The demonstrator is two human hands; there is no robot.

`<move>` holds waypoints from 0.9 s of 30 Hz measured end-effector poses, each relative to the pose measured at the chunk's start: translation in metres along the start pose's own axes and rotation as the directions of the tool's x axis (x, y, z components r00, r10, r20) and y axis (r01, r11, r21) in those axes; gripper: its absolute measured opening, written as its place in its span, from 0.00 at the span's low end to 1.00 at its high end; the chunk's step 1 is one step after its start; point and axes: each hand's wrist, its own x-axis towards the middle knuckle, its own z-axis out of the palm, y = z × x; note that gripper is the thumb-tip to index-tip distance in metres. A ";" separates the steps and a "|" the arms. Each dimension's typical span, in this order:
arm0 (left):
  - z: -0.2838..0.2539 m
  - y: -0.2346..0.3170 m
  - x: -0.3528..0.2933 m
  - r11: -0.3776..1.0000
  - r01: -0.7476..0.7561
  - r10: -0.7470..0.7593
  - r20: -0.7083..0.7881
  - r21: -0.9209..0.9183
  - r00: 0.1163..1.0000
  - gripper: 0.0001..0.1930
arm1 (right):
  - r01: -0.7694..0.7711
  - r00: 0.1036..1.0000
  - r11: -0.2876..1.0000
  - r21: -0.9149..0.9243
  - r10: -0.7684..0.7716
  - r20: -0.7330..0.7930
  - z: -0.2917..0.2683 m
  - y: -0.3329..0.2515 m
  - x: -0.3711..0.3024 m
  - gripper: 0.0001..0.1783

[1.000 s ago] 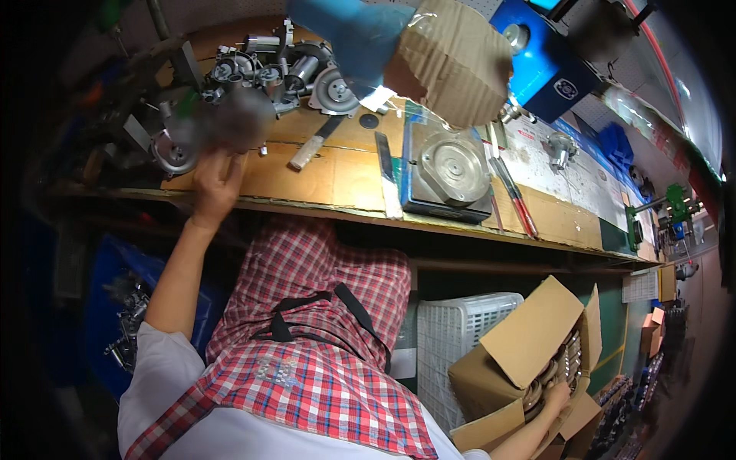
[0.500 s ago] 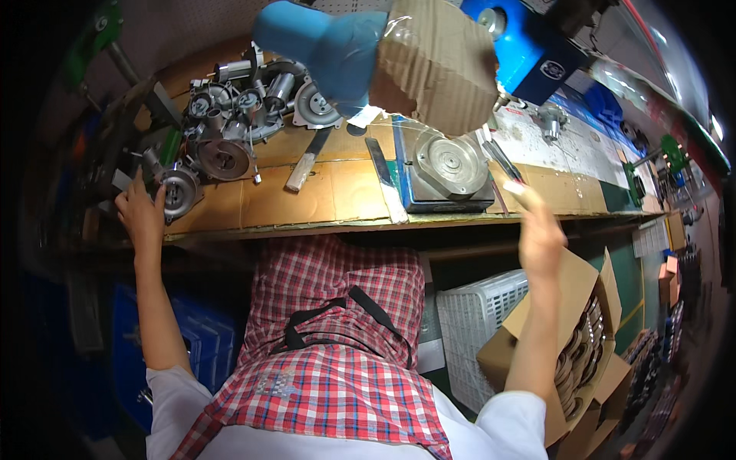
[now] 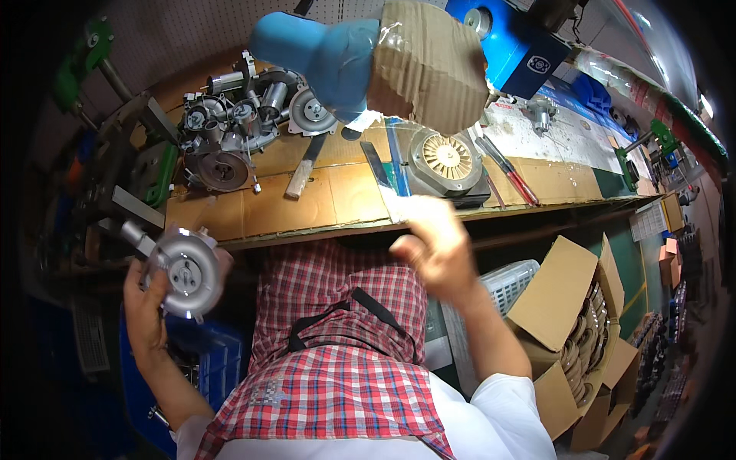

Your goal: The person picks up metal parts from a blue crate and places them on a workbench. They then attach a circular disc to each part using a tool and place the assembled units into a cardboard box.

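My left hand (image 3: 146, 303) grips a round silver metal blower housing (image 3: 186, 280) with a short pipe, held just off the bench's front edge. The thumb lies over the housing's near side. Blurred by motion, my right hand (image 3: 438, 249) hangs over the front edge, thumb apart from the fingers, with nothing seen in it. Beyond it is a brass-coloured finned wheel (image 3: 442, 157), set in a grey metal housing (image 3: 460, 184). A red-and-black pen-like tool (image 3: 512, 172) lies to the right of that housing.
Metal blower parts (image 3: 238, 115) are piled at the back left. A blade with a wrapped handle (image 3: 301, 176) lies mid-bench. A blue casing with cardboard (image 3: 429, 65) overhangs the bench. Below right stand an open carton (image 3: 552, 287) of rings and a white crate (image 3: 514, 284).
My left hand has lifted the blower housing off the bench toward me. My right hand has moved left, away from the pen-like tool. The wheel's fins now show instead of smooth rings.
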 end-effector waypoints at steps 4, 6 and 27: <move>0.075 -0.005 -0.024 0.943 0.266 -0.213 0.251 -0.201 0.944 0.27 | -0.363 0.913 0.652 0.666 0.106 0.394 0.056 -0.051 -0.036 0.39; 0.122 -0.020 -0.029 0.918 0.337 -0.233 0.400 -0.212 0.886 0.30 | -0.556 0.819 0.191 0.809 0.290 0.495 0.066 -0.064 -0.053 0.34; 0.254 -0.148 -0.025 0.725 -0.686 0.303 0.865 0.062 0.399 0.18 | -0.509 0.861 0.708 -0.489 0.416 -0.293 -0.066 0.242 0.058 0.15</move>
